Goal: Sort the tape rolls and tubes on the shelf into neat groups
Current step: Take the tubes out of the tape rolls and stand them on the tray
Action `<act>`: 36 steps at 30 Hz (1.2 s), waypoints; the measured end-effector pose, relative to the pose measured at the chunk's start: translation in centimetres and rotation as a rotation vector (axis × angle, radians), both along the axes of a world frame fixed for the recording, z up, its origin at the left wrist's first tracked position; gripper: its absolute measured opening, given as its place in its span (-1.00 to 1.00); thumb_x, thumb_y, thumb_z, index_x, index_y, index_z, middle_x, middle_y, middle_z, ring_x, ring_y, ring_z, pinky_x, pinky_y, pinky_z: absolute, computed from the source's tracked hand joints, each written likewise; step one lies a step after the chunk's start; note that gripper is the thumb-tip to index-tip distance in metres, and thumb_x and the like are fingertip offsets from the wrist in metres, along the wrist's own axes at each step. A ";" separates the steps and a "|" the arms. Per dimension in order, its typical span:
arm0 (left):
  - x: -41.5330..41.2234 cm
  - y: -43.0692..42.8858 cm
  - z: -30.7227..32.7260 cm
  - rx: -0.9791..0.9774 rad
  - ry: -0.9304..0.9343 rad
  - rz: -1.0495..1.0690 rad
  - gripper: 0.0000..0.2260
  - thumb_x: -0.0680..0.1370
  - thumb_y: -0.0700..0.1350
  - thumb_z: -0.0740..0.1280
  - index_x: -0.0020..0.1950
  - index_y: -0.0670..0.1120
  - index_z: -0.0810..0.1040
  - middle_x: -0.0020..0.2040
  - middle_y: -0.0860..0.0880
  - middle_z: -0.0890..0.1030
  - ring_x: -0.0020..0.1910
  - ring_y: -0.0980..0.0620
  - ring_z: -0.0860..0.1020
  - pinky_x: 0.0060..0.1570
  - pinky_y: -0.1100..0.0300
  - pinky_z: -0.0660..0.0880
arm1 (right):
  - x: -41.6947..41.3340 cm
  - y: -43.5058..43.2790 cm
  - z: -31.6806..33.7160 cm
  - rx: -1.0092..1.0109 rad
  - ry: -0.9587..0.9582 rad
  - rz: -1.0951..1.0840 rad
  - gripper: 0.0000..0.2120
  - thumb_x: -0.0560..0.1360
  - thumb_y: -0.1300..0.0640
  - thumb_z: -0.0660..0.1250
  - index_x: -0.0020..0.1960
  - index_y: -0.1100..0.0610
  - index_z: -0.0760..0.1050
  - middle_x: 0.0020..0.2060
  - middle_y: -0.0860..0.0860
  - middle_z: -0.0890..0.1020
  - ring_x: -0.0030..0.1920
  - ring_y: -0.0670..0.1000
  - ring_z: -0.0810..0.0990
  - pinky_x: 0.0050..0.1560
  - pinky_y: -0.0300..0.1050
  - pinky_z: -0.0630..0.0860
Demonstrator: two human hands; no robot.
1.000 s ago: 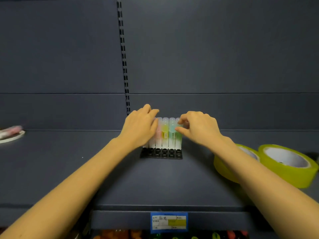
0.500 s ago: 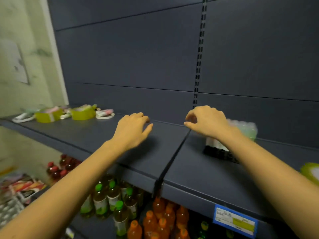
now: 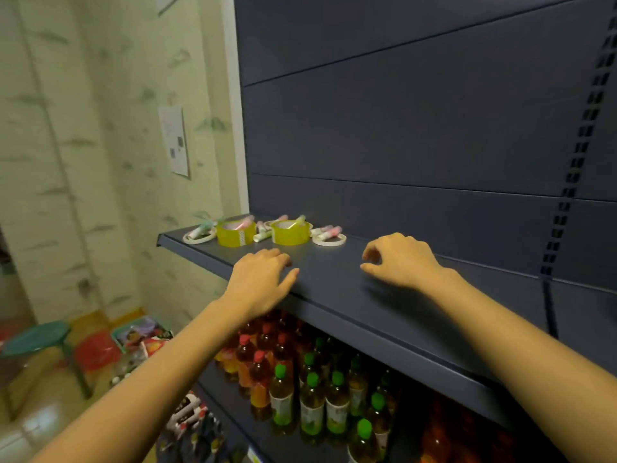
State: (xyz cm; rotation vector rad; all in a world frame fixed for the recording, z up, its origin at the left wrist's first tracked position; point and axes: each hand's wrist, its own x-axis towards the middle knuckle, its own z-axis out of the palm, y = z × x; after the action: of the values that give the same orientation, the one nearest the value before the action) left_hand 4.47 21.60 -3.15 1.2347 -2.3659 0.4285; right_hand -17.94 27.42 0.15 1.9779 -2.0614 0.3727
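Clutter of yellow-green tape rolls (image 3: 289, 232), flat white tape rings (image 3: 329, 244) and pastel plastic tubes (image 3: 329, 231) lies mixed at the far left end of the dark grey metal shelf (image 3: 334, 275), unsorted. The left hand (image 3: 263, 279) and right hand (image 3: 400, 259) hover nearer, relaxed and empty, probably heading for that pile.

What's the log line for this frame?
left hand: empty, at shelf edge | right hand: empty, fingers curled | yellow tape rolls, tubes: mixed, shelf's left end

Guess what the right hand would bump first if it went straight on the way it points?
Probably the white tape ring lying flat on the shelf. The right hand points left toward it, though depth is unclear.
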 end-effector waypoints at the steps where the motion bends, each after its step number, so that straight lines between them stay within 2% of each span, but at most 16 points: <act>1: 1.3 -0.9 0.0 -0.001 -0.010 -0.003 -0.66 0.60 0.11 0.08 0.18 -0.04 0.50 0.15 -0.01 0.55 0.17 -0.03 0.48 0.05 0.11 0.38 | 1.1 -1.0 -0.1 0.001 -0.007 -0.008 -0.74 0.53 -0.09 0.23 0.14 -0.04 0.55 0.10 -0.06 0.60 0.08 0.03 0.57 -0.09 -0.13 0.41; 7: 7.2 -6.3 0.5 0.018 0.029 -0.033 -0.69 0.59 0.11 0.13 0.11 -0.05 0.54 0.08 -0.02 0.58 0.10 -0.05 0.52 -0.05 0.10 0.41 | 6.2 -6.0 -0.6 -0.019 -0.099 -0.065 -0.77 0.53 -0.09 0.24 0.11 -0.06 0.56 0.08 -0.04 0.60 0.07 0.06 0.57 -0.07 -0.09 0.43; 12: 9.9 -10.2 0.1 0.055 0.064 -0.046 -0.69 0.58 0.10 0.14 0.07 -0.06 0.55 0.05 -0.01 0.59 0.08 -0.03 0.52 -0.07 0.09 0.44 | 9.5 -10.1 -0.4 -0.017 -0.114 -0.075 -0.77 0.52 -0.09 0.25 0.09 -0.04 0.56 0.05 -0.02 0.60 0.04 0.06 0.56 -0.11 -0.11 0.41; 16: 10.9 -13.6 -0.2 0.059 0.129 -0.052 -0.71 0.58 0.09 0.15 0.07 -0.04 0.56 0.05 0.00 0.59 0.05 -0.01 0.53 -0.13 0.12 0.44 | 11.3 -13.8 0.0 -0.006 -0.104 -0.071 -0.76 0.52 -0.09 0.25 0.11 -0.05 0.56 0.07 0.00 0.61 0.07 0.09 0.57 -0.02 -0.06 0.46; 22: 11.1 -20.3 0.4 0.022 0.185 -0.055 -0.76 0.57 0.02 0.19 0.00 -0.07 0.59 -0.03 -0.03 0.62 -0.08 -0.02 0.54 -0.22 0.14 0.42 | 10.8 -20.1 0.8 -0.016 -0.095 -0.102 -0.74 0.52 -0.06 0.25 0.17 -0.06 0.55 0.13 0.02 0.59 0.11 0.10 0.55 -0.03 -0.07 0.44; 24: 10.7 -23.0 0.7 0.040 0.218 -0.056 -0.76 0.57 0.03 0.19 0.03 -0.05 0.59 0.00 -0.02 0.62 -0.10 0.01 0.52 -0.25 0.18 0.35 | 10.0 -22.4 1.0 -0.020 -0.105 -0.121 -0.74 0.53 -0.06 0.25 0.17 -0.05 0.54 0.14 0.02 0.58 0.12 0.10 0.55 -0.03 -0.06 0.44; 26: 10.0 -25.8 1.1 0.100 0.247 -0.074 -0.75 0.57 0.04 0.20 0.06 -0.05 0.59 0.07 -0.02 0.62 -0.07 0.02 0.53 -0.18 0.15 0.39 | 9.0 -24.5 0.9 -0.013 -0.113 -0.143 -0.74 0.54 -0.05 0.24 0.19 -0.03 0.53 0.15 0.03 0.58 0.13 0.11 0.54 -0.01 -0.04 0.46; 29: 8.3 -29.8 1.7 0.198 0.209 -0.083 -0.74 0.57 0.02 0.22 0.16 -0.06 0.55 0.17 -0.03 0.60 0.08 -0.04 0.55 0.01 0.07 0.46 | 7.3 -27.3 0.6 0.008 -0.119 -0.161 -0.72 0.55 -0.02 0.23 0.22 0.01 0.49 0.15 0.03 0.57 0.12 0.10 0.54 -0.03 -0.04 0.45; 32: 7.1 -33.0 2.2 0.312 0.125 -0.081 -0.69 0.56 0.04 0.24 0.21 -0.10 0.52 0.21 -0.08 0.56 0.11 -0.07 0.54 0.02 0.07 0.50 | 5.4 -29.4 0.5 0.051 -0.123 -0.169 -0.69 0.55 -0.02 0.25 0.26 0.03 0.44 0.16 0.02 0.54 0.13 0.08 0.53 0.03 -0.01 0.49; 34: 6.6 -34.5 2.1 0.369 0.074 -0.099 -0.70 0.55 0.07 0.25 0.10 -0.12 0.55 0.25 -0.07 0.55 0.10 -0.07 0.55 0.00 0.07 0.51 | 4.3 -30.4 0.5 0.084 -0.155 -0.172 -0.64 0.54 -0.04 0.27 0.30 0.02 0.41 0.17 0.00 0.54 0.15 0.06 0.52 0.08 0.00 0.50; 36: 6.2 -35.5 1.8 0.361 0.008 -0.105 -0.76 0.53 0.10 0.26 -0.04 -0.07 0.50 0.19 -0.06 0.59 0.04 -0.05 0.56 -0.12 0.15 0.46 | 3.4 -31.3 0.7 0.110 -0.192 -0.151 -0.61 0.53 -0.03 0.30 0.32 0.02 0.40 0.18 -0.01 0.54 0.16 0.05 0.52 0.13 0.01 0.50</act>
State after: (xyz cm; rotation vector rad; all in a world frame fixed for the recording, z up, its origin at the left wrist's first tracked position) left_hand 10.67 -13.89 -1.38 1.2473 -2.5625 -0.0416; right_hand -14.54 -3.90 0.82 1.8953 -2.3806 0.4415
